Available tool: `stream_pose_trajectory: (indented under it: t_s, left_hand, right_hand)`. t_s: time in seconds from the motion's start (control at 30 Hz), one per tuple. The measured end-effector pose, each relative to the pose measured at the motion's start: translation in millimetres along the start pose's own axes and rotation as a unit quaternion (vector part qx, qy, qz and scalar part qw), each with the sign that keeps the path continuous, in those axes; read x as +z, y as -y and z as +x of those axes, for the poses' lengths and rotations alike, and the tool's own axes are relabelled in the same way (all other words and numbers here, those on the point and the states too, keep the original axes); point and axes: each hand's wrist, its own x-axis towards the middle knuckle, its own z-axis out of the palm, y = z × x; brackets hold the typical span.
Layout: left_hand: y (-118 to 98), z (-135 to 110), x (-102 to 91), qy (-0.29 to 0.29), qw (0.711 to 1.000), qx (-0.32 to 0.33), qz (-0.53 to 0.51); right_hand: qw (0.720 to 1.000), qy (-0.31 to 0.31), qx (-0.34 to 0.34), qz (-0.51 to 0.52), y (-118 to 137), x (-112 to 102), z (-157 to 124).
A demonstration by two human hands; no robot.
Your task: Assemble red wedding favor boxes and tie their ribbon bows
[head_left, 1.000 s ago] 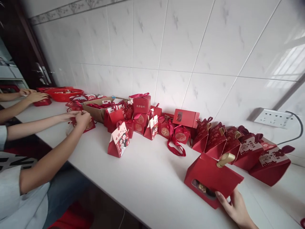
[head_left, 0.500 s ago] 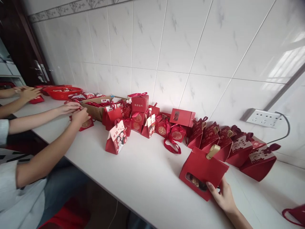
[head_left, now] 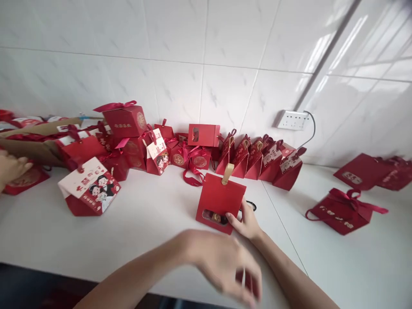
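Observation:
My right hand (head_left: 246,223) grips the lower right corner of a red gift box (head_left: 220,199) that stands upright on the white counter (head_left: 154,231). The box has a gold tab handle on top and a small window low on its front showing sweets. My left hand (head_left: 225,266) hovers in the foreground, just below the box. It is motion-blurred with its fingers apart; something reddish shows between them, and I cannot tell if it holds anything. Behind the box a row of closed red gift boxes (head_left: 257,161) leans along the tiled wall.
A red-and-white box with a cartoon couple (head_left: 90,189) lies at left, with stacked red boxes (head_left: 124,122) and a brown cardboard box (head_left: 32,146) behind it. Another person's hand (head_left: 9,167) is at the left edge. Red ribboned boxes (head_left: 346,208) lie at right. A wall socket (head_left: 292,120) has a cable.
The view has swung right and down. My right hand has pulled the gold-handled box closer and stood it upright. My left hand has come into view from below.

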Motion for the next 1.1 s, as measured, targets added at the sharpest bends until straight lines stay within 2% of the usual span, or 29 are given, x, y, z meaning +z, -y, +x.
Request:
stream_pose_trajectory:
  t_s: [0.03, 0.07, 0.1, 0.13, 0.17, 0.2, 0.23, 0.27, 0.3, 0.37, 0.4, 0.47, 0.6, 0.67, 0.73, 0.8, 0.83, 0.9, 0.97, 1.0, 1.03, 1.07, 1.1]
  left_hand:
    - [6.1, -5.3, -13.0, -0.089, 0.996, -0.014, -0.024]
    - [14.7, -10.6, -25.5, -0.233, 0.972, -0.001, -0.026]
    - [25.7, -15.8, -36.3, -0.398, 0.916, 0.049, -0.007]
    - [38.6, -20.5, -44.5, -0.552, 0.826, 0.113, 0.032]
    - [52.6, -24.7, -49.5, -0.662, 0.732, 0.145, 0.076]
    - [67.1, -28.4, -51.4, -0.721, 0.667, 0.145, 0.115]
    - [80.9, -31.3, -50.3, -0.741, 0.648, 0.109, 0.139]
    - [93.3, -33.5, -46.8, -0.733, 0.661, 0.056, 0.150]
    - [103.4, -34.8, -41.8, -0.696, 0.701, 0.019, 0.156]
    - [115.7, -35.0, -30.4, -0.634, 0.761, -0.030, 0.130]
    - [118.0, -34.1, -25.7, -0.621, 0.775, -0.046, 0.109]
    - [117.6, -31.5, -20.3, -0.632, 0.768, -0.069, 0.072]
    - [112.8, -28.7, -21.3, -0.685, 0.720, -0.089, 0.057]
    - [113.0, -29.6, -22.3, -0.698, 0.708, -0.095, 0.048]
    - [114.9, -31.6, -22.3, -0.702, 0.705, -0.093, 0.041]
    - [117.1, -33.7, -22.0, -0.699, 0.709, -0.085, 0.045]
    - [118.0, -34.6, -21.9, -0.694, 0.714, -0.081, 0.052]
    - [118.8, -35.6, -21.7, -0.676, 0.729, -0.074, 0.071]
    - [118.3, -35.4, -21.3, -0.657, 0.746, -0.062, 0.089]
    - [117.7, -34.9, -21.1, -0.649, 0.753, -0.057, 0.094]
    - [117.0, -34.2, -20.7, -0.643, 0.758, -0.051, 0.097]
    - [116.2, -33.5, -20.3, -0.641, 0.760, -0.047, 0.098]
    - [115.5, -32.8, -19.9, -0.640, 0.761, -0.043, 0.097]
  right_hand:
    - [1.000, 0.004, 0.003, 0.008, -0.5, 0.2, 0.5]
    - [1.000, 0.006, 0.005, 0.016, -1.0, 0.3, 1.1]
    - [1.000, 0.007, 0.005, 0.022, -1.6, 0.4, 1.7]
    - [1.000, 0.008, 0.003, 0.027, -2.1, 0.6, 2.3]
    - [0.999, 0.010, 0.000, 0.031, -2.5, 1.0, 3.0]
    - [0.999, 0.012, -0.002, 0.034, -2.6, 1.7, 3.7]
    - [0.999, 0.017, -0.004, 0.038, -2.4, 3.0, 4.6]
    - [0.999, 0.022, -0.006, 0.042, -1.9, 5.1, 5.6]
    - [0.999, 0.024, -0.008, 0.045, -1.1, 7.8, 6.8]
    - [0.998, 0.021, -0.007, 0.051, 1.1, 15.5, 10.0]
    - [0.998, 0.014, -0.002, 0.053, 2.4, 20.3, 12.2]
    - [0.998, -0.002, 0.015, 0.062, 4.7, 30.4, 17.4]
    - [0.994, -0.029, 0.062, 0.082, 6.7, 45.8, 27.6]
    - [0.995, -0.030, 0.064, 0.071, 6.0, 45.5, 29.5]
    - [0.999, -0.021, 0.030, 0.037, 3.8, 37.7, 28.9]
    - [0.999, -0.039, -0.002, -0.012, 0.4, 23.7, 27.8]
    - [0.997, -0.062, 0.008, -0.046, -1.5, 15.9, 27.7]
    - [0.981, -0.086, 0.101, -0.145, -4.9, 2.3, 28.9]
    - [0.937, -0.049, 0.220, -0.266, -7.5, -4.2, 30.2]
    - [0.912, -0.018, 0.259, -0.318, -8.4, -4.0, 30.1]
    - [0.894, 0.010, 0.274, -0.355, -9.3, -1.7, 29.3]
    - [0.890, 0.031, 0.264, -0.369, -9.9, 2.2, 28.0]
    - [0.903, 0.038, 0.234, -0.359, -10.4, 7.2, 26.3]
